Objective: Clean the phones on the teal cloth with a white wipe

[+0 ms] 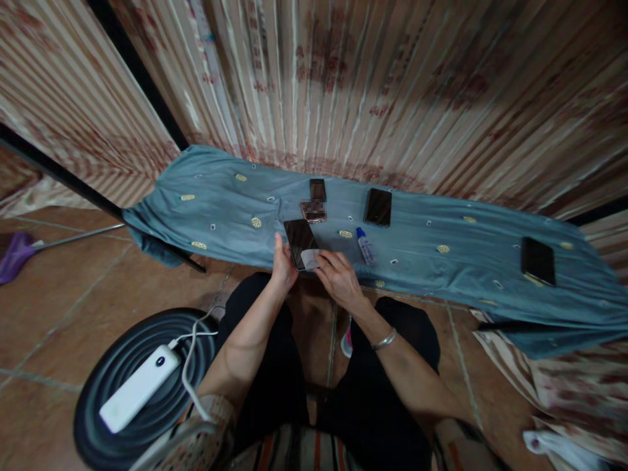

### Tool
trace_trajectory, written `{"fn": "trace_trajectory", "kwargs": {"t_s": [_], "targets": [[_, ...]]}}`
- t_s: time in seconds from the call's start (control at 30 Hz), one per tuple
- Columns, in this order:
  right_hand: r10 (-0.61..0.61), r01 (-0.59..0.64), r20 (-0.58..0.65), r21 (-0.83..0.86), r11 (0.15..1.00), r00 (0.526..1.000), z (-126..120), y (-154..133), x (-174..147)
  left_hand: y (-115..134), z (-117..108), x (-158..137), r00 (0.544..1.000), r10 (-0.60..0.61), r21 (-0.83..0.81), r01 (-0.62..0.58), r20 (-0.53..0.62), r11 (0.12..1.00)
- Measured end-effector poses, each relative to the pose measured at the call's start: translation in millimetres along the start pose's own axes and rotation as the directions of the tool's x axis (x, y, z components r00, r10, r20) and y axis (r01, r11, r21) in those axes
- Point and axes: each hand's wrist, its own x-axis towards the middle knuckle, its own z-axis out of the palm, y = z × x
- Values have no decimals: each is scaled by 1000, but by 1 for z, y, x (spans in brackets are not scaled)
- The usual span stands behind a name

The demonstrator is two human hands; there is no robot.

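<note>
Half curled, the left hand (283, 264) holds a dark phone (299, 237) at the near edge of the desk (230, 212); the right hand (339, 278), nearly closed, pinches a pale sheet (309, 260) against it. A blue-capped bottle (366, 247) lies right.

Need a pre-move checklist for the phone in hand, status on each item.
1. Held smartphone supported: ok, gripped in the left hand.
2. White sheet in hand: ok, pinched in the fingers of the right hand, over the phone's near end.
3. Blue-capped bottle closed: ok, cap on, to the right of the hands.
4. Held phone's screen free of marks: cannot tell, too dark.
5. Gap to the small device just beyond: cannot tell from this one view.
6. Blue-green cloth smooth: not ok, creased.
</note>
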Motion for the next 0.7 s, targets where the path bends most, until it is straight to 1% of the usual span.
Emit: {"fn": "trace_trajectory", "kwargs": {"t_s": [0.17, 0.37, 0.53, 0.7], "targets": [[-6, 6, 0, 52, 999, 1000, 3, -4, 3, 0, 1, 0, 999, 10, -12, -10, -30, 1000], [32, -36, 29, 168, 985, 999, 11, -8, 6, 0, 6, -6, 999, -29, -29, 28, -26, 999], [106, -112, 39, 224, 968, 994, 19, -13, 8, -4, 4, -4, 998, -6, -17, 5, -70, 1000], [197, -201, 44, 265, 943, 979, 22, -20, 13, -9, 0, 0, 998, -1, 21, 2, -56, 1000]]}}
